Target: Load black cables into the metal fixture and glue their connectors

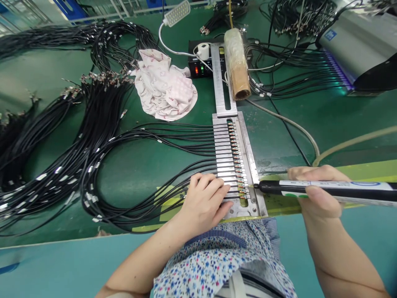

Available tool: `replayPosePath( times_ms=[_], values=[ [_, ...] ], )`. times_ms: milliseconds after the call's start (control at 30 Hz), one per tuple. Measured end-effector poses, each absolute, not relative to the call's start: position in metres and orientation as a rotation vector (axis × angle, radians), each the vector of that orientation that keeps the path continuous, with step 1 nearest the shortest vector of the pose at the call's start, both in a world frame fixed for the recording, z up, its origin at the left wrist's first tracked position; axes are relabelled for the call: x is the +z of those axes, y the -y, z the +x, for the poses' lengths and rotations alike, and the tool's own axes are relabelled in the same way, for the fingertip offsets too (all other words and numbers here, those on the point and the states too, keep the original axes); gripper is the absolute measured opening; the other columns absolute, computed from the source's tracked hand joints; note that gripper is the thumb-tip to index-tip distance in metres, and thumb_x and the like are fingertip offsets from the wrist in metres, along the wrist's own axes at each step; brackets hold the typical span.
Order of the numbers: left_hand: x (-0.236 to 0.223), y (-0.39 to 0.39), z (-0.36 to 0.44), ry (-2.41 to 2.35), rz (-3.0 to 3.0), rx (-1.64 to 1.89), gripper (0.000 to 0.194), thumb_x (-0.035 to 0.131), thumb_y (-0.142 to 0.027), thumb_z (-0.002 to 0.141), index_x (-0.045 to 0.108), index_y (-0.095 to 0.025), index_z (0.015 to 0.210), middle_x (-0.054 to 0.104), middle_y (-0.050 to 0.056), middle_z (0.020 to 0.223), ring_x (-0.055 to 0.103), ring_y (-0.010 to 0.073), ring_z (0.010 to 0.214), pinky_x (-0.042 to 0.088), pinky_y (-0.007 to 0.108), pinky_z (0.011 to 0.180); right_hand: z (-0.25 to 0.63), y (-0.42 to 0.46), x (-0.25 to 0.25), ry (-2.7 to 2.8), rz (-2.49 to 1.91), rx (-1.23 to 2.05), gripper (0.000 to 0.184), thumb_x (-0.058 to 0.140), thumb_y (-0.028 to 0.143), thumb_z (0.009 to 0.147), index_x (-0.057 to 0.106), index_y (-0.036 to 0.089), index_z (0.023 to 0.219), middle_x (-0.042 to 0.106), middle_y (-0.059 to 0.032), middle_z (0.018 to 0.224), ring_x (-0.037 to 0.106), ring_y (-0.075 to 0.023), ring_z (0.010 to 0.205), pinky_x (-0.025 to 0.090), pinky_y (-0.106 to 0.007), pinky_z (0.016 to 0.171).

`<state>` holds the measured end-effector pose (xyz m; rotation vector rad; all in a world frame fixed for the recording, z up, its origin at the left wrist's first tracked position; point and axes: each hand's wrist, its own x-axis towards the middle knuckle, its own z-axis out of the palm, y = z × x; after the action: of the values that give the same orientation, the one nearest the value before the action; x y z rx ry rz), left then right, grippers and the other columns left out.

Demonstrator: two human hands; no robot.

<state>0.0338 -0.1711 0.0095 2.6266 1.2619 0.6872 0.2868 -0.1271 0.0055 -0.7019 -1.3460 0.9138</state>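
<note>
A metal fixture [252,165] lies on the green table and clamps a row of black cables [173,138] with gold-tipped ends [236,159]. My left hand [203,200] rests flat on the cables at the fixture's near end, fingers stretched out. My right hand [319,190] is closed round a black and white pen-shaped tool [328,189]. Its fine tip touches the cable ends nearest me.
Large bundles of black cables [62,136] cover the table's left side. A crumpled white cloth [164,85], a black control box [198,62], a wrapped cardboard roll [237,62] and a grey machine [356,45] stand at the back. A beige hose [347,142] runs on the right.
</note>
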Motion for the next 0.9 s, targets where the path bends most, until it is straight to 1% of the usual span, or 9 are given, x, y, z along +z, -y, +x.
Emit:
replayPosePath(
  times_ms=[100, 200, 267, 533, 700, 900],
  values=[
    [0.0093, 0.1715, 0.0332, -1.246, 2.64, 0.717, 0.023, 0.051, -0.028, 0.086, 0.058, -0.014, 0.102, 0.063, 0.009, 0.096, 0.049, 0.0243, 0.093, 0.033, 0.041, 0.079, 0.284, 0.1265, 0.0096, 1.29, -0.667, 0.913, 0.011, 0.063, 0.022, 0.063, 0.067, 0.019, 0.073, 0.049, 0.0018, 0.042, 0.038, -0.0111, 0.034, 0.029, -0.029, 0.039],
    [0.0089, 0.172, 0.0329, -1.179, 2.676, 0.755, 0.017, 0.053, -0.025, 0.085, 0.06, -0.016, 0.098, 0.063, 0.007, 0.092, 0.049, 0.0227, 0.091, 0.033, 0.04, 0.078, 0.283, 0.1262, 0.0122, 1.275, -0.626, 0.949, 0.01, 0.063, 0.021, 0.063, 0.067, 0.019, 0.072, 0.045, 0.0033, 0.039, 0.034, -0.0096, 0.032, 0.027, -0.028, 0.038],
    [0.0085, 0.1722, 0.0331, -1.162, 2.686, 0.752, 0.015, 0.053, -0.025, 0.085, 0.06, -0.016, 0.096, 0.063, 0.007, 0.091, 0.049, 0.022, 0.089, 0.033, 0.04, 0.077, 0.2842, 0.1264, 0.0115, 1.305, -0.617, 0.968, 0.01, 0.062, 0.021, 0.063, 0.067, 0.019, 0.072, 0.044, 0.0033, 0.039, 0.034, -0.0098, 0.032, 0.026, -0.028, 0.039],
    [0.0089, 0.1709, 0.0356, -1.181, 2.677, 0.762, 0.015, 0.052, -0.026, 0.086, 0.06, -0.016, 0.094, 0.063, 0.007, 0.09, 0.049, 0.0213, 0.087, 0.033, 0.038, 0.075, 0.2901, 0.1278, 0.0039, 1.39, -0.635, 0.95, 0.011, 0.061, 0.021, 0.063, 0.066, 0.019, 0.074, 0.046, 0.0023, 0.043, 0.037, -0.0112, 0.034, 0.029, -0.029, 0.039],
    [0.0081, 0.1707, 0.0358, -1.179, 2.663, 0.773, 0.015, 0.052, -0.027, 0.086, 0.06, -0.016, 0.094, 0.063, 0.007, 0.09, 0.049, 0.0216, 0.087, 0.034, 0.038, 0.074, 0.2896, 0.1278, 0.0039, 1.411, -0.612, 0.953, 0.014, 0.06, 0.017, 0.064, 0.066, 0.018, 0.076, 0.046, 0.0023, 0.044, 0.036, -0.0111, 0.035, 0.028, -0.029, 0.039],
    [0.007, 0.1712, 0.0352, -1.169, 2.648, 0.77, 0.016, 0.053, -0.026, 0.085, 0.06, -0.015, 0.094, 0.063, 0.007, 0.09, 0.049, 0.0222, 0.087, 0.034, 0.039, 0.075, 0.2887, 0.1282, 0.0045, 1.41, -0.612, 0.962, 0.014, 0.06, 0.017, 0.064, 0.066, 0.018, 0.076, 0.046, 0.0022, 0.044, 0.036, -0.0113, 0.035, 0.027, -0.029, 0.039]
  ],
)
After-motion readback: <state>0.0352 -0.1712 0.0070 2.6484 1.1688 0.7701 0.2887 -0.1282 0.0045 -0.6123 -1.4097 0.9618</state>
